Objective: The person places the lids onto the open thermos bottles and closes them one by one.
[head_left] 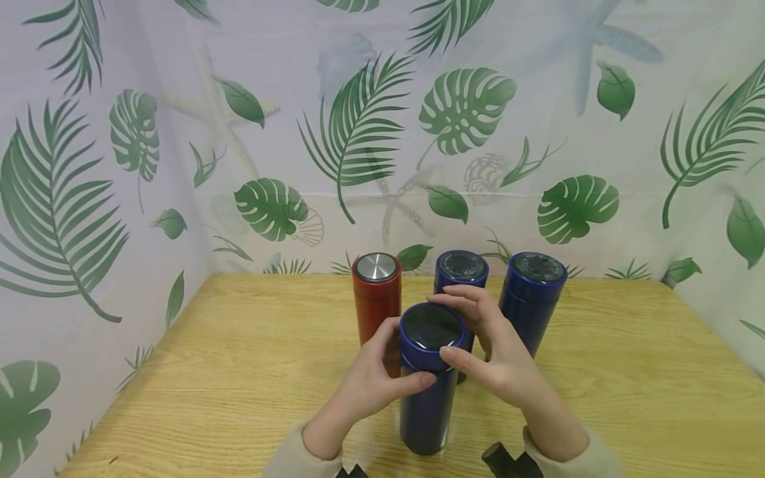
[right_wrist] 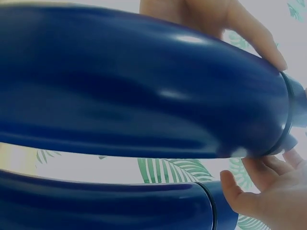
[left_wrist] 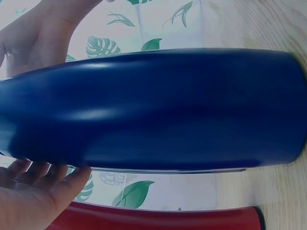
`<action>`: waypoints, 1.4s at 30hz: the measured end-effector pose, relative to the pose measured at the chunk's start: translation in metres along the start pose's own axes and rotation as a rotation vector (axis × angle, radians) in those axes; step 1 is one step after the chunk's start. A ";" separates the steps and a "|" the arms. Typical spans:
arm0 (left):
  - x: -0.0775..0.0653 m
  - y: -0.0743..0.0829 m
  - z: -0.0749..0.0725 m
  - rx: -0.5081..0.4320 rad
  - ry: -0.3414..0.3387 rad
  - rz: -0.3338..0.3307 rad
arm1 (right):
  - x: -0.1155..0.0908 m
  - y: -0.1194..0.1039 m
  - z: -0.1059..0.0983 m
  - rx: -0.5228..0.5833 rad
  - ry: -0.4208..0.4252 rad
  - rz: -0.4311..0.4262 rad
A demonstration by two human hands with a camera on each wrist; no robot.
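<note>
A dark blue thermos [head_left: 427, 411] with a glossy black lid top [head_left: 431, 326] stands upright on the table in front of me. My left hand [head_left: 373, 375] grips its upper body from the left, thumb across the front just below the lid. In the left wrist view, the left fingers [left_wrist: 48, 175] lie along the thermos's side. My right hand [head_left: 499, 345] curves loosely around the lid's right side, its thumb overlapping the rim and its fingertips just behind it. From the right wrist view, that right hand [right_wrist: 268, 191] has its fingers spread beside the neck.
Behind the hands stand a red thermos [head_left: 378, 299] with a silver top, a blue thermos [head_left: 461, 269] partly hidden by the right hand, and another blue thermos [head_left: 532, 305] to the right. A leaf-patterned cloth [head_left: 370, 219] hangs behind the wooden table [head_left: 257, 372].
</note>
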State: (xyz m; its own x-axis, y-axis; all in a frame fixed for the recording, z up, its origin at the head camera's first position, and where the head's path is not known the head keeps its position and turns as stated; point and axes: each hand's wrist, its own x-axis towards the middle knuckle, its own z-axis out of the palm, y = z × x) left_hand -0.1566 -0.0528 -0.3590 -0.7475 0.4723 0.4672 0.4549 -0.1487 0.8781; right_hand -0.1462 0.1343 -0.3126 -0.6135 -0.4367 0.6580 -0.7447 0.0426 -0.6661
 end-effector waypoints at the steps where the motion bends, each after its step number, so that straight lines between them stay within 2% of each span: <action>1: 0.000 0.000 0.000 -0.001 -0.001 -0.002 | 0.000 0.000 0.000 0.005 -0.005 0.010; 5: 0.000 0.000 0.000 -0.008 -0.006 -0.006 | -0.001 -0.001 0.001 -0.022 0.013 0.020; 10: 0.000 0.001 0.001 -0.023 -0.013 0.000 | -0.001 -0.001 0.007 -0.189 0.108 0.034; 13: 0.000 0.001 0.002 -0.029 -0.016 0.005 | 0.000 -0.001 0.009 -0.250 0.123 0.047; 16: 0.000 0.001 0.002 -0.020 -0.013 0.012 | -0.001 0.001 0.007 -0.187 0.074 0.028; 21: 0.000 0.000 0.001 -0.034 -0.017 0.026 | 0.000 0.005 0.001 0.065 -0.046 -0.008; 24: 0.000 -0.001 0.001 -0.041 -0.017 0.033 | 0.001 0.005 0.000 0.113 -0.064 -0.012; 27: 0.001 -0.001 0.002 -0.044 -0.013 0.042 | 0.001 0.004 0.000 0.049 -0.022 0.004; 32: 0.000 0.000 0.002 -0.045 -0.018 0.029 | 0.000 0.001 0.009 -0.220 0.127 0.095; 35: 0.000 0.001 0.001 -0.044 -0.022 0.018 | 0.000 0.001 0.012 -0.315 0.163 0.107; 38: 0.000 0.001 0.002 -0.043 -0.018 0.017 | -0.001 0.001 0.009 -0.269 0.125 0.096; 42: 0.000 0.001 0.002 -0.041 -0.016 0.026 | 0.000 0.003 0.004 -0.047 0.024 0.012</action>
State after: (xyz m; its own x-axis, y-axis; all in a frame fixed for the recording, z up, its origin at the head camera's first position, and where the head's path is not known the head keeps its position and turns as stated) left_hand -0.1557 -0.0509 -0.3585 -0.7276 0.4818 0.4884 0.4535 -0.1963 0.8694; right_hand -0.1473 0.1310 -0.3163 -0.6283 -0.4146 0.6583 -0.7482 0.0899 -0.6574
